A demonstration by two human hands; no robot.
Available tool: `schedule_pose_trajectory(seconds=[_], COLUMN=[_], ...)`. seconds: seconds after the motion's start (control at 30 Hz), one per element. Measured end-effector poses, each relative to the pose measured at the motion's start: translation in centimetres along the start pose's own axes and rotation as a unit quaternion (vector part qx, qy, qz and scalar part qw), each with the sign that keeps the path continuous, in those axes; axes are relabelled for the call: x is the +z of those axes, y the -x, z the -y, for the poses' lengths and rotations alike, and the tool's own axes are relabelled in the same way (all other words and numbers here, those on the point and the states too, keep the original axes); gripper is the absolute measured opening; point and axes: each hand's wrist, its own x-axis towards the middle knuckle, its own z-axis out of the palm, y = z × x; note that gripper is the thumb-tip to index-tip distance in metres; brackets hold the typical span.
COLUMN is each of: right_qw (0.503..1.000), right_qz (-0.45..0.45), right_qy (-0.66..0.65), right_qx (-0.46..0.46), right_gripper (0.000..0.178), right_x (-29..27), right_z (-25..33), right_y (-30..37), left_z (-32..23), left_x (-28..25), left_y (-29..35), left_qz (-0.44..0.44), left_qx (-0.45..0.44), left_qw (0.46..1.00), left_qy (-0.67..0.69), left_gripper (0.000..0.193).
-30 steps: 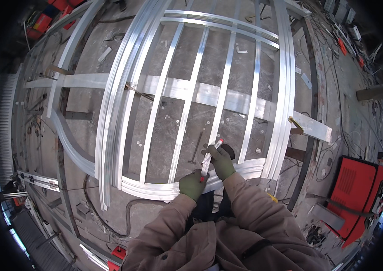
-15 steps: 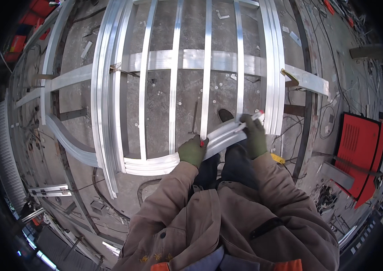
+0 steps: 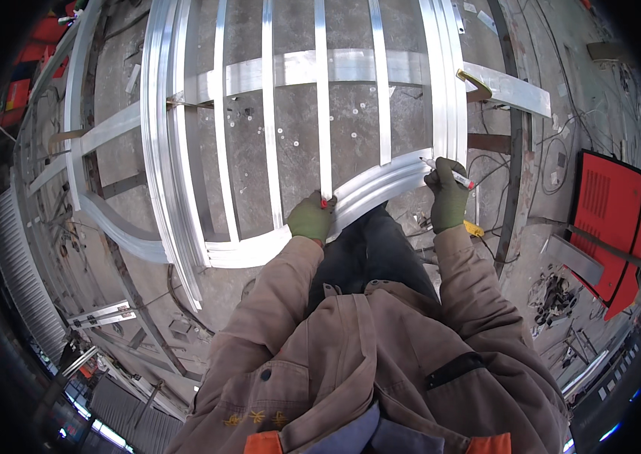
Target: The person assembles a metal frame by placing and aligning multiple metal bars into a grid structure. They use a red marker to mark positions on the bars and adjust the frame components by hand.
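A gloved left hand (image 3: 310,218) closes its grip on the curved aluminium rail (image 3: 366,193) at the near edge of a large aluminium frame (image 3: 184,151) lying on the concrete floor (image 3: 297,129). The gloved right hand (image 3: 447,198) grips a red-capped marker (image 3: 449,174) at the rail's right end, beside the frame's near right corner. A red machine (image 3: 611,219) stands well apart at right.
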Motion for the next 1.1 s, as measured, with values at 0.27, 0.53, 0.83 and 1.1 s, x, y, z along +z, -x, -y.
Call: schedule_pose_trajectory(seconds=[0.27,0.53,0.83,1.1], right_qw=[0.999,0.996,0.994,0.994], right_qz=[0.008,0.051,0.030,0.044], right_qy=[-0.010,0.003,-0.007,0.000], right_qx=[0.043,0.069,0.104,0.096], right_gripper=[0.022,0.022,0.019,0.020], right_x=[-5.2,-5.5,-7.1,-5.9], right_z=[0.4,1.0,0.3,2.2], right_y=[-2.1,-3.5,-4.5,-4.9], left_z=[-2.2,-15.1,-15.7,-16.6], left_x=[0.4,1.9,4.6,2.9], left_y=[4.3,-2.3,-4.6,-3.2], left_qz=[-0.144,-0.020,-0.068,0.001], left_qx=[0.030,0.061,0.104,0.032], left_qw=[0.984,0.993,0.991,0.994], left_qy=[0.098,0.099,0.055,0.100], left_gripper=[0.046,0.052,0.031,0.043])
